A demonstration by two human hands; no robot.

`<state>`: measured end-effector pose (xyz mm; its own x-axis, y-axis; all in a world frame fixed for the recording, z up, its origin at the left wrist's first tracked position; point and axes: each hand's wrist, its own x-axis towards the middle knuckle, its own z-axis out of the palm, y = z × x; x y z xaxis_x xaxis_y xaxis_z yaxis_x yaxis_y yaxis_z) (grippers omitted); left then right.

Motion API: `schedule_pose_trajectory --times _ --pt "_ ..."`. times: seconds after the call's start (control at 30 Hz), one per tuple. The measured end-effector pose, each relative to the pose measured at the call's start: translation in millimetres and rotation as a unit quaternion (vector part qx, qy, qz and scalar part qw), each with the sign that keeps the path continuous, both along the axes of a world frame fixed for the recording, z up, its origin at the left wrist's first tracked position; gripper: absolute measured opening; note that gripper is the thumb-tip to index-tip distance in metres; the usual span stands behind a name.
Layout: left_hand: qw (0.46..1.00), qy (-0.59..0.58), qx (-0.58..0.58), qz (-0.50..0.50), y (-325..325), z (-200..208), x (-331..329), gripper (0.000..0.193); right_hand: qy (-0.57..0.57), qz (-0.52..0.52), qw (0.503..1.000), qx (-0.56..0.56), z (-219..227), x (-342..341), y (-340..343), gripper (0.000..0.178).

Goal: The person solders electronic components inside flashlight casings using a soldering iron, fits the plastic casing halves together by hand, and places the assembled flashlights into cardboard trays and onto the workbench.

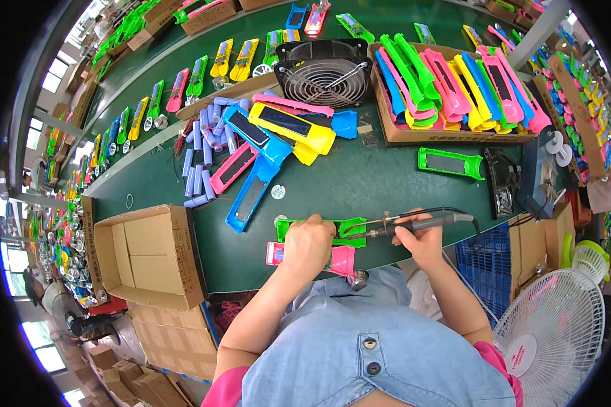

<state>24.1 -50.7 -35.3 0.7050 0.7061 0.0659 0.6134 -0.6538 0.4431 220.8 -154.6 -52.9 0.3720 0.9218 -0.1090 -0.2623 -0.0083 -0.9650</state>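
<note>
My right hand is closed round the grip of a soldering iron, with a thin metal tube along its side. The iron's tip points left into a green plastic shell lying open on the bench. Over the left part of that shell, my left hand has its fingers bent and pressed together at the tip; what they pinch is hidden. Partly under my left hand, a pink plastic shell lies nearer to me. A shiny round lamp reflector sits at its right end, by the bench edge.
Beyond my hands lie blue, yellow and pink shells and a heap of purple battery cells. A black fan and a carton of shells stand behind. An open cardboard box is at left, a green shell at right.
</note>
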Motion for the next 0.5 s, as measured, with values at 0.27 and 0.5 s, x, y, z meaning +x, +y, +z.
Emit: schedule_pose_trajectory --times 0.27,0.5 --pt "1.000 0.014 0.011 -0.001 1 -3 2 0.005 -0.051 0.018 0.999 -0.005 -18 -4 4 0.016" --pt "1.000 0.019 0.021 -0.001 1 -3 3 0.006 -0.064 0.001 0.998 -0.013 -14 -7 0 0.015"
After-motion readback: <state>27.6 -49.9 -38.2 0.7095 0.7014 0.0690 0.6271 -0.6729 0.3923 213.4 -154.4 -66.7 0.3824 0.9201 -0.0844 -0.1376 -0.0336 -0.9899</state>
